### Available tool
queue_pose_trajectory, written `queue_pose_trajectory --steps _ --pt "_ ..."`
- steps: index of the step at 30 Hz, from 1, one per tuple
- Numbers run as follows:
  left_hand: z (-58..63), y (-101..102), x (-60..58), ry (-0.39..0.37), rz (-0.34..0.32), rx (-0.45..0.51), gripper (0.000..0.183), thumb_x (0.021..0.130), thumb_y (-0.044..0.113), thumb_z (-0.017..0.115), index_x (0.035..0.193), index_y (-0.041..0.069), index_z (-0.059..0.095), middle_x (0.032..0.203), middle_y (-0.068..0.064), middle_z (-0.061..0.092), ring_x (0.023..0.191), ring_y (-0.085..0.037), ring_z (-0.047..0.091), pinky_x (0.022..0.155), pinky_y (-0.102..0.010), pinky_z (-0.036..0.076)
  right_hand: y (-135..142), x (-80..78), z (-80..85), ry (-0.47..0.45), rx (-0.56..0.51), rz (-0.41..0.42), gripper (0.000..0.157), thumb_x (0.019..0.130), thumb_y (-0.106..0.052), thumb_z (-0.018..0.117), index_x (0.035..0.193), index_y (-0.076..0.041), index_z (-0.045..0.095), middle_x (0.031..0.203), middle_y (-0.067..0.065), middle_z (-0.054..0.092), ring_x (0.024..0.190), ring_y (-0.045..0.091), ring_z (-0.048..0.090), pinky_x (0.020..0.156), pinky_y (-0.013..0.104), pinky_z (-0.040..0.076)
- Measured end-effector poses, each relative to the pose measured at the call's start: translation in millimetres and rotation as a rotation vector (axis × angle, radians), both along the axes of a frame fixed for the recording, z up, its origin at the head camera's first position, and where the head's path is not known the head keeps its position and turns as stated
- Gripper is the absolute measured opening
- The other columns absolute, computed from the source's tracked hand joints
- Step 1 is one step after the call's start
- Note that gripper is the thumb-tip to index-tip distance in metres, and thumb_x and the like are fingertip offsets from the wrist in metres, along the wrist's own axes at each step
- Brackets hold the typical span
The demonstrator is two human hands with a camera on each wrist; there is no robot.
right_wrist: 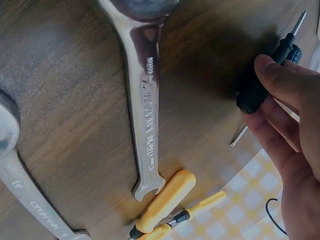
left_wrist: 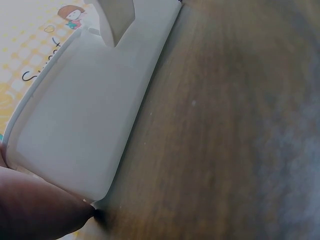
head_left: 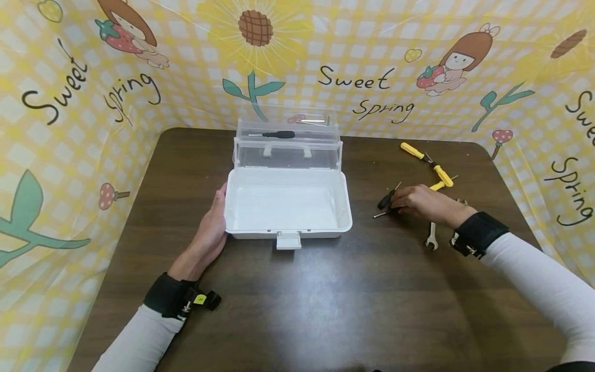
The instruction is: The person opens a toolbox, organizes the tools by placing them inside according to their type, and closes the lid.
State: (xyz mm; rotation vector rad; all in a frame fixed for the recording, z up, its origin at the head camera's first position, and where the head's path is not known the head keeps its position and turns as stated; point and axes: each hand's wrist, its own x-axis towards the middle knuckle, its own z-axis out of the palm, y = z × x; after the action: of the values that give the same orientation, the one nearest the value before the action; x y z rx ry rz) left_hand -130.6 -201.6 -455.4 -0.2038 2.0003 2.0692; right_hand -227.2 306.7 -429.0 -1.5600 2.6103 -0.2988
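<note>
Right hand: thumb and fingers clamp the slim black-handled metal screwdriver. A second black-handled screwdriver lies just beside it; risk: fingertips nudge it and it rolls. Narrow pinch also risks the held tool pivoting.

Left hand touches the left wall of the open white plastic toolbox, left of the tools; finger curl hidden, cannot tell. Supported at one end only, box could swivel if bumped.

Farther out: silver metal wrench, under the right wrist's side; a low sleeve might drag it.

The box sits toward the back edge of the bench, a screwdriver in its lid; wrenches lie between box and right edge.
</note>
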Motion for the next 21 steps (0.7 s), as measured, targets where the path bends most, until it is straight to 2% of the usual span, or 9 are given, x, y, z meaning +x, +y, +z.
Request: queue_pose_trajectory --steps 5,11,15,21 --pt "-0.9 -1 1.1 0.009 0.003 0.001 0.069 0.097 0.064 0.019 0.158 0.038 0.004 0.165 0.015 0.004 0.147 -0.005 0.008 0.119 -0.039 0.012 -2 2.4 4.4 0.014 0.012 0.013 0.023 0.075 0.002 0.077 0.097 -0.004 0.077 0.102 0.01 0.072 0.092 0.021 0.069 0.07 0.034 0.058" --pt "-0.5 -1 0.9 0.013 0.003 0.005 0.069 0.097 0.064 0.019 0.159 0.037 0.004 0.165 0.014 0.003 0.147 -0.005 0.008 0.119 -0.039 0.011 0 3.6 14.9 0.006 0.039 -0.038 0.024 0.078 0.001 0.076 0.101 -0.003 0.076 0.101 0.008 0.073 0.091 0.019 0.069 0.07 0.034 0.057" --pt "0.1 0 0.4 0.006 0.002 0.005 0.069 0.097 0.064 0.019 0.158 0.037 0.004 0.165 0.014 0.003 0.148 -0.005 0.007 0.12 -0.039 0.011 1 3.6 27.7 0.008 0.041 -0.065 0.022 0.08 0.0 0.074 0.101 -0.004 0.076 0.097 0.006 0.073 0.084 0.015 0.069 0.063 0.031 0.056" --pt "0.1 0 0.5 0.007 0.004 0.005 0.068 0.097 0.064 0.02 0.158 0.038 0.005 0.165 0.015 0.003 0.147 -0.005 0.008 0.119 -0.039 0.011 -6 0.0 54.9 0.076 0.004 -0.055 0.014 0.078 0.0 0.076 0.091 -0.005 0.074 0.088 0.005 0.07 0.074 0.012 0.066 0.057 0.029 0.054"
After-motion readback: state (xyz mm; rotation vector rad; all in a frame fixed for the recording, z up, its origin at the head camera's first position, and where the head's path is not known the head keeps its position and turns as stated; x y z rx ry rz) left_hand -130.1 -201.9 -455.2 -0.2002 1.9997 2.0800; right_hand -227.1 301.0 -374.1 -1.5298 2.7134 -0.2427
